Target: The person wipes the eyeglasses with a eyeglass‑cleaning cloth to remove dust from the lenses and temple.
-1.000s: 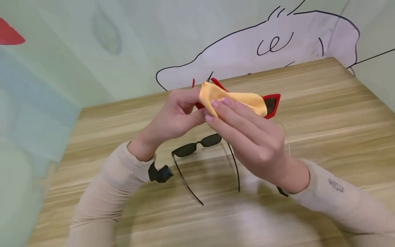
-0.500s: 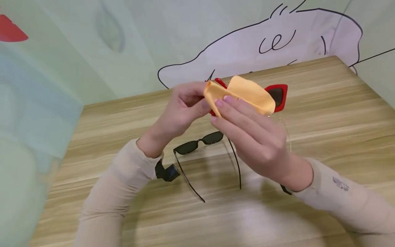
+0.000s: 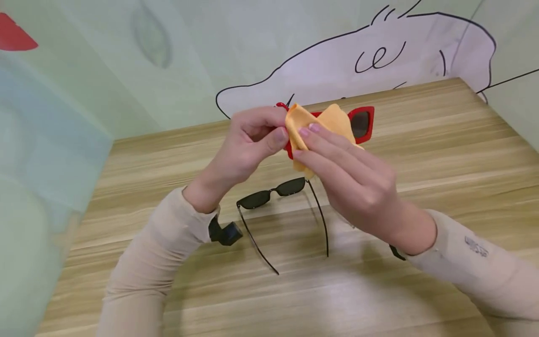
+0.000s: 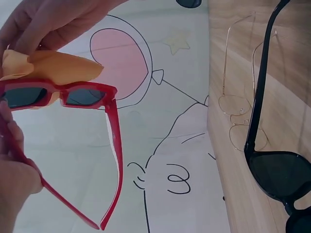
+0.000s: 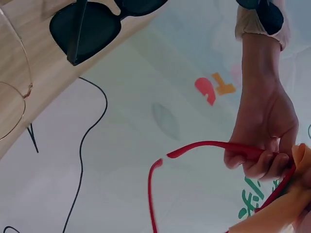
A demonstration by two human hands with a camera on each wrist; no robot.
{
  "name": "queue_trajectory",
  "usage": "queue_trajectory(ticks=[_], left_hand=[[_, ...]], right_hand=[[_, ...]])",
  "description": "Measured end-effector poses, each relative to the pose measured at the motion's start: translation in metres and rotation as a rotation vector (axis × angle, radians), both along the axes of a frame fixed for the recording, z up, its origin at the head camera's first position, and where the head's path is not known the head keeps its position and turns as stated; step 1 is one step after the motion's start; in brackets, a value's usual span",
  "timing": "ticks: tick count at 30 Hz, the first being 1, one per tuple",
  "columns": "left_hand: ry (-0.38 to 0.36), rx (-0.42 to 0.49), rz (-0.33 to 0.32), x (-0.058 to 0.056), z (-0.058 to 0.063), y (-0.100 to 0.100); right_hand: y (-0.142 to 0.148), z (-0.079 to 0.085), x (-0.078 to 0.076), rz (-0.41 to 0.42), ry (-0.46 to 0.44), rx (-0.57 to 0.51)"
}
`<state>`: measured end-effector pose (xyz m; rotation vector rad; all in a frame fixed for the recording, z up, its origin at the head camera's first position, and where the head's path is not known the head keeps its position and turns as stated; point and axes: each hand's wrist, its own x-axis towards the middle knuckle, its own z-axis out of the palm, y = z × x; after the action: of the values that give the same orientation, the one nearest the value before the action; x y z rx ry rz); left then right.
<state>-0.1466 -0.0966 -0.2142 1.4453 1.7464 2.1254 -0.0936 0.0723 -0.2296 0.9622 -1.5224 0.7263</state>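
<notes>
Raised above the table in the head view is a pair of red-framed sunglasses (image 3: 360, 124). My left hand (image 3: 250, 145) grips it at its left end, the thumb and curled fingers around the red frame and arm, as the right wrist view shows. My right hand (image 3: 358, 182) holds an orange-yellow cleaning cloth (image 3: 337, 122) against the lens nearer the left hand, its fingers lying over the cloth. In the left wrist view the cloth (image 4: 68, 67) drapes over the frame's edge, and both red arms (image 4: 117, 150) stand unfolded. The far lens shows bare.
Black sunglasses (image 3: 255, 200) lie on the wood-grain table (image 3: 236, 299) below my hands, arms unfolded. Thin gold-rimmed glasses (image 4: 238, 116) lie beside them, mostly hidden by my right hand in the head view. A wall with line drawings (image 3: 311, 70) rises behind the table.
The red sunglasses first shift right and up, then back left, tilting slightly. The cloth bunches toward the left hand, and a corner now hangs below the right fingers.
</notes>
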Motion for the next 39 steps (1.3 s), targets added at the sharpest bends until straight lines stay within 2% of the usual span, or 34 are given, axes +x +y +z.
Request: queue_trajectory(ticks=[2,6,9,11,15,18,23,26,28,32,36,39], left_hand=[[-0.010,0.007,0.010,0.000,-0.001,0.000],[-0.010,-0.021,0.004,0.000,-0.002,-0.001],[0.005,-0.057,-0.003,0.001,-0.003,0.000],[0.012,-0.071,-0.003,0.001,-0.003,0.002],[0.027,-0.066,0.046,0.002,-0.002,0.003],[0.026,-0.050,0.074,0.002,-0.004,0.002],[0.012,-0.061,0.035,0.002,-0.004,-0.001],[0.014,-0.073,0.011,0.002,-0.006,0.001],[0.012,-0.059,0.017,0.002,-0.007,0.003],[-0.002,-0.014,0.049,0.003,-0.006,0.002],[0.010,0.002,0.059,0.005,-0.002,-0.001],[0.008,0.000,0.038,0.004,-0.002,0.000]], right_hand=[[0.002,-0.001,0.002,0.009,0.005,0.030],[0.015,-0.005,0.002,-0.006,-0.042,0.064],[0.017,-0.007,0.000,-0.015,-0.067,0.034],[0.014,-0.008,-0.001,-0.009,-0.050,0.012],[0.010,-0.011,0.000,0.019,0.003,0.025],[0.016,-0.014,0.002,0.006,-0.027,0.074],[0.026,-0.016,-0.003,-0.052,-0.091,0.052],[0.018,-0.013,-0.004,-0.030,-0.056,0.001],[0.011,-0.010,-0.002,0.004,-0.022,-0.006],[0.007,-0.008,0.002,0.046,0.012,0.046],[0.017,-0.012,0.003,0.015,-0.041,0.077],[0.024,-0.014,0.000,-0.017,-0.100,0.053]])
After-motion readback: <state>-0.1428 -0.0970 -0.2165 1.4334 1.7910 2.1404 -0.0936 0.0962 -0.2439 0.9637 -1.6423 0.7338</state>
